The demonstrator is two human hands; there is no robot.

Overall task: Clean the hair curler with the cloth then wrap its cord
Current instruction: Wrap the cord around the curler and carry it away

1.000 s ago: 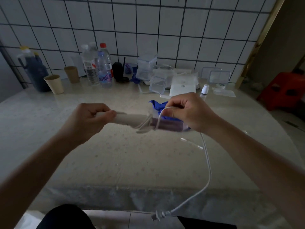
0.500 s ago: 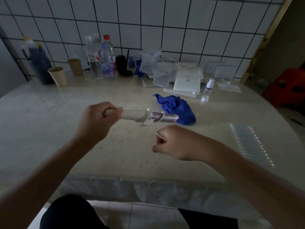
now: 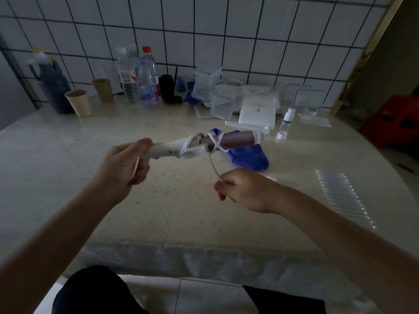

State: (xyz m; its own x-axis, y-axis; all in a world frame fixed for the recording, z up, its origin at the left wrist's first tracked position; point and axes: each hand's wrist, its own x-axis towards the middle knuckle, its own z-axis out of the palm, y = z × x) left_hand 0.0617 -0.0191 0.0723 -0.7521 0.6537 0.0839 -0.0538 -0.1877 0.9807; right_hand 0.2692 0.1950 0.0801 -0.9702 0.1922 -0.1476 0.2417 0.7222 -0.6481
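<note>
The hair curler (image 3: 233, 142) has a white handle and a purple barrel and is held level above the table. My left hand (image 3: 127, 163) is closed around the handle's end. White cord (image 3: 215, 164) crosses the barrel in several turns near the clamp, then drops in a curve to my right hand (image 3: 242, 189), which pinches it below and to the right of the curler. The blue cloth (image 3: 248, 156) lies crumpled on the table just behind the barrel, partly hidden by it.
Along the tiled back wall stand a dark jug (image 3: 51, 87), two paper cups (image 3: 79, 103), water bottles (image 3: 147, 82), clear plastic boxes (image 3: 223, 105) and a white box (image 3: 258, 113). A small white bottle (image 3: 289, 114) and a clear ribbed sheet (image 3: 342, 196) sit right. A red stool (image 3: 394, 123) stands beyond the table.
My right hand went from over the barrel down below it, carrying the cord around. More turns of cord now cross the barrel, and the curler sits a little higher.
</note>
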